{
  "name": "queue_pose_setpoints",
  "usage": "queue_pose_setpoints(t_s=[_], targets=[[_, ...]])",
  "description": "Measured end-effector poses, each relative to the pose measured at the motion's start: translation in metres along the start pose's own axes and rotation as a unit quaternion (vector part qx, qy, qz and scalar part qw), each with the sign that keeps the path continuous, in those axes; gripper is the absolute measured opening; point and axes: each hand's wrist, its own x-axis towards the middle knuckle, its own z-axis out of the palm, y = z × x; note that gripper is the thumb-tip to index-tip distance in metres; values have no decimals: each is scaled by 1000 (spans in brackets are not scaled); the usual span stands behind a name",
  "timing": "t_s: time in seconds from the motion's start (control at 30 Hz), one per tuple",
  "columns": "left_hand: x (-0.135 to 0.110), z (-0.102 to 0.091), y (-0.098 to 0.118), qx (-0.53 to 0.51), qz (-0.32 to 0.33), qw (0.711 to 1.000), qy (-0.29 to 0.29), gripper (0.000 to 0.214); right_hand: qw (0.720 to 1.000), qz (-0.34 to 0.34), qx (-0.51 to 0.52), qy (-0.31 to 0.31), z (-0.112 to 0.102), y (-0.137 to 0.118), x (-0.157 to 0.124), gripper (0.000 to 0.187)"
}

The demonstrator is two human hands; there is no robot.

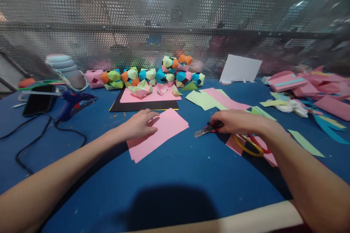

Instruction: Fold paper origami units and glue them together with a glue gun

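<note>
My left hand rests on a small stack of pink paper, its fingers apart and holding nothing. The stack lies at an angle on the blue table, its edges slightly out of line. To the right, my right hand is closed around a utility knife with a dark handle and red trim; its blade points left, low over the table and apart from the paper. Scissors with yellow and red handles lie under my right wrist, partly hidden, on pink paper pieces.
Folded paper balls line the back by a perforated metal screen. In front lie a black board and green sheets. A blue glue gun, phone and bottle stand left; pink scraps pile right.
</note>
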Motion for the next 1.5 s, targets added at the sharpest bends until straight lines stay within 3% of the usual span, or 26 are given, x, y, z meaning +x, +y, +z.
queue_pose_setpoints(t_s=[0.1,0.23,0.37,0.47,0.6,0.7,0.83,1.03,1.2,1.3,1.4,1.5], targets=[[-1,-1,4,-14,-15,1000,10,46,998,43,-28,-36,0,4,3,16],[-1,-4,6,-37,-36,999,12,43,986,119,-114,40,-5,11,6,23],[-2,-3,8,2,-54,998,27,52,985,41,-60,155,2,-7,13,32],[-5,1,16,29,-39,999,4,57,988,-39,20,151,22,-37,20,35],[-9,9,31,17,15,1000,-15,47,983,-66,9,169,45,-68,25,30],[-10,13,38,-21,30,999,-15,43,978,-72,83,177,50,-73,27,23],[-11,14,41,-76,43,996,-14,46,960,-49,183,208,51,-70,32,39],[-12,14,43,-133,97,986,-22,46,974,-61,139,168,46,-67,41,39],[-10,15,40,-118,96,988,1,45,975,-64,181,114,34,-61,39,39],[-7,16,37,-113,54,991,42,50,953,-72,261,139,32,-59,33,38],[-5,11,34,-100,2,993,68,59,913,-116,326,215,33,-60,25,42],[-2,-1,31,-70,-33,995,61,40,881,-128,347,294,34,-60,22,46]])
